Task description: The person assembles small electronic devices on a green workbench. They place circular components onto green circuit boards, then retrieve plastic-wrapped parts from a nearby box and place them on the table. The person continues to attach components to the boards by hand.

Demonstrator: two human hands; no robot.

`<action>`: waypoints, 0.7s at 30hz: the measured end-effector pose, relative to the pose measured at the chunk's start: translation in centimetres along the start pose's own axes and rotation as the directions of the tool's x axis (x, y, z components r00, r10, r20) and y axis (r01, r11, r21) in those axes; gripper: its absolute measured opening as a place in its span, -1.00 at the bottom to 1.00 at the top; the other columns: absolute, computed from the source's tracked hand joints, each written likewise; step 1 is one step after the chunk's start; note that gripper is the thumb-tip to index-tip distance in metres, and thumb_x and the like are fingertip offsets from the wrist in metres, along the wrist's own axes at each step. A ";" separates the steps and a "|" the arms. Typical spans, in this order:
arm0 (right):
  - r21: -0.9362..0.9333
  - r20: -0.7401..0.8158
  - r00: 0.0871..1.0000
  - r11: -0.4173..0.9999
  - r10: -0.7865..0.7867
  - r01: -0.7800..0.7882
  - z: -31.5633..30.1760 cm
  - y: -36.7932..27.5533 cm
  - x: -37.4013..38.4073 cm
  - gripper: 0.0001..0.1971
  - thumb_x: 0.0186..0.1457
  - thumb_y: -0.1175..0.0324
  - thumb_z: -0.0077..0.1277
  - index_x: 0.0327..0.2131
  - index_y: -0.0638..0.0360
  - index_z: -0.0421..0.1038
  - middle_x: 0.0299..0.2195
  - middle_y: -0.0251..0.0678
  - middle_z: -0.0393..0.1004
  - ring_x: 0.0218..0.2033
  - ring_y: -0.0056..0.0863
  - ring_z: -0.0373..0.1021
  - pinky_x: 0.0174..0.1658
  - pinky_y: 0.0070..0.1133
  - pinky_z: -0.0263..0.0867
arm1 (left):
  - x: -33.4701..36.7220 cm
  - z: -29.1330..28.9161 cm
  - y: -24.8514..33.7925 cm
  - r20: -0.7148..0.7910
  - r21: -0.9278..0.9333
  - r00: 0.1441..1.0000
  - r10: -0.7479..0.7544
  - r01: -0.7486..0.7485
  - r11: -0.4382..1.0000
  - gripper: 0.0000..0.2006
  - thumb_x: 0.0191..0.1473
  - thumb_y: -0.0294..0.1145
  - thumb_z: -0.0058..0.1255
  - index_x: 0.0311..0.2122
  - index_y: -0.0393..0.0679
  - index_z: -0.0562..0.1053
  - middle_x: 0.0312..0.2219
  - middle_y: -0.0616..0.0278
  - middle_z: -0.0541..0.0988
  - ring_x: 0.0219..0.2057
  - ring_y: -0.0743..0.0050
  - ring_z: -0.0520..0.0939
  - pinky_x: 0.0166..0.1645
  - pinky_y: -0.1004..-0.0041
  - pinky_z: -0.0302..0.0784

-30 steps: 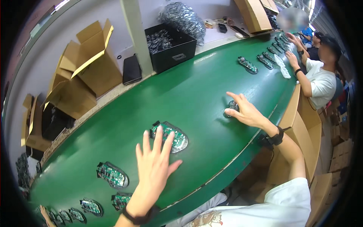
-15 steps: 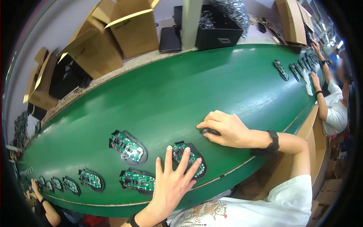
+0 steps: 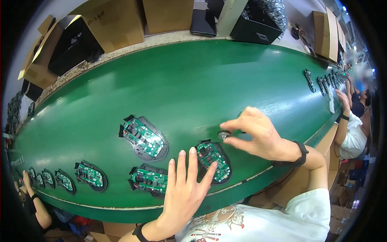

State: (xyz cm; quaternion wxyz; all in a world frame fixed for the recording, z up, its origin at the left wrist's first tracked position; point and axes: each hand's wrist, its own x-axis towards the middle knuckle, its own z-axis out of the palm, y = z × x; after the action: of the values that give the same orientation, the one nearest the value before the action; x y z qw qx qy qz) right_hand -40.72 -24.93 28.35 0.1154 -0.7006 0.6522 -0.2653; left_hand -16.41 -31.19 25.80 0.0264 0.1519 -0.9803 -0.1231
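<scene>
My right hand [image 3: 258, 131] pinches a small dark round wheel-like part [image 3: 223, 134] between thumb and index finger, just above the belt. Closest to it is a mouse-shaped base with a green circuit board [image 3: 209, 155]. My left hand [image 3: 186, 197] lies with fingers stretched out; its thumb rests over that base's board. Partly beneath the left hand's other side is a second such base [image 3: 150, 180]. A third base [image 3: 144, 138] sits farther back, left of my fingertips. No object shows in the left hand.
Several more circuit-board bases [image 3: 91, 175] line the green belt [image 3: 189, 84] at left, others [image 3: 310, 80] at far right. Cardboard boxes [image 3: 115, 28] and a black bin [image 3: 256, 30] stand along the back ledge. A co-worker's hand [image 3: 342, 99] is at right, another's arm [image 3: 38, 205] at lower left.
My right hand has lifted slightly and turned, so the round part now shows between the fingertips. My left fingers have drawn closer together, uncovering more of the right base. The view has shifted.
</scene>
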 end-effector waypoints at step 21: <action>-0.242 0.133 0.980 0.954 -0.148 0.177 2.2 -3.6 -0.6 -0.52 -0.20 0.49 0.27 -0.10 0.35 0.47 -0.36 -0.34 0.50 -0.48 -0.50 0.34 -0.65 -0.63 0.27 | 1.1 0.6 -0.3 -0.059 -0.092 0.998 -0.012 0.006 0.996 -0.43 -0.16 -0.22 0.23 0.08 0.17 0.46 0.17 -0.18 0.27 0.17 -0.08 0.34 0.17 -0.11 0.30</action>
State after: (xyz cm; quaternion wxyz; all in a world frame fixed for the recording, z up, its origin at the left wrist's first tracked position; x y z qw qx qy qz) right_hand -36.52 -24.26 28.23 0.0397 -0.7748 0.6133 -0.1485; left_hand -17.40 -31.65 25.12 0.0620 0.1586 -0.9717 -0.1637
